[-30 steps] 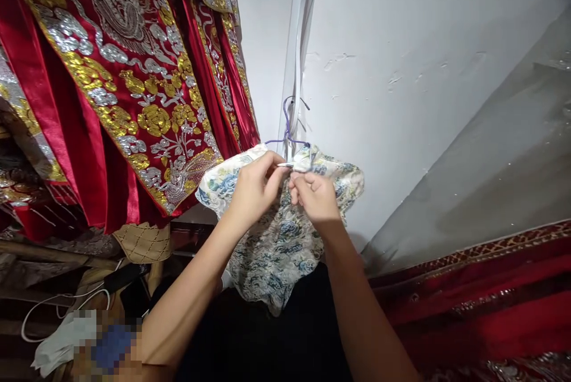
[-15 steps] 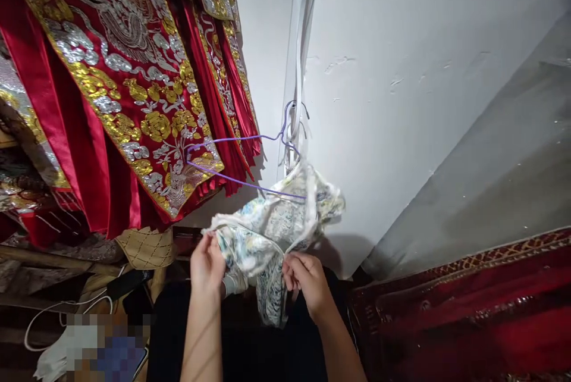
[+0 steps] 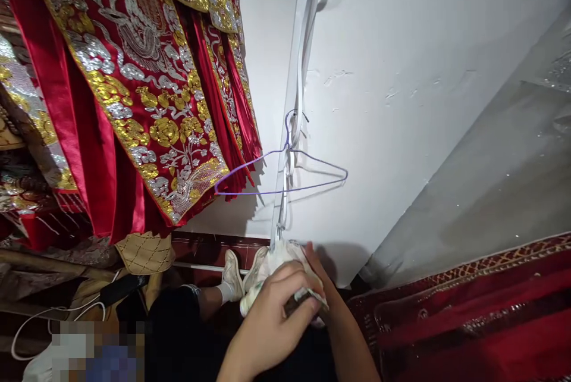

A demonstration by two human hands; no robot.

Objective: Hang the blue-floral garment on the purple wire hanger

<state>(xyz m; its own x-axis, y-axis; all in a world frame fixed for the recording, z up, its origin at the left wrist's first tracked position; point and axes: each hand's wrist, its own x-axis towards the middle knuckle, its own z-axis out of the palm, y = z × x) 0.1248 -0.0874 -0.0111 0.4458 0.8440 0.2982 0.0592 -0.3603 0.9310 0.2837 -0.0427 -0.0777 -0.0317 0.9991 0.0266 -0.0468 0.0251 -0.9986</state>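
Note:
A white garment (image 3: 292, 251) with a pale blue and green print is bunched up between my hands, below the hanger. My left hand (image 3: 285, 307) is closed round it, its thumb and fingers curled over a fold of the cloth. Behind the cloth is my right hand (image 3: 316, 262), at the garment's right side. Only its edge shows, and the fingers are mostly hidden. Above both hands a thin purple clothes hanger (image 3: 281, 192) hangs with nothing on it, hooked beside white straps (image 3: 300, 72) running down the wall.
Red costumes (image 3: 156, 126) with gold and silver embroidery hang at the left. A red patterned cloth (image 3: 468, 310) lies at the lower right. The white wall (image 3: 379, 102) stands ahead. A cable (image 3: 27, 325), a beige quilted item (image 3: 145, 251) and shoes (image 3: 232, 269) are low down.
The garment has come off the purple hanger and is bunched lower down. My left hand has moved right, across my right hand. The hanger now hangs level and faces me.

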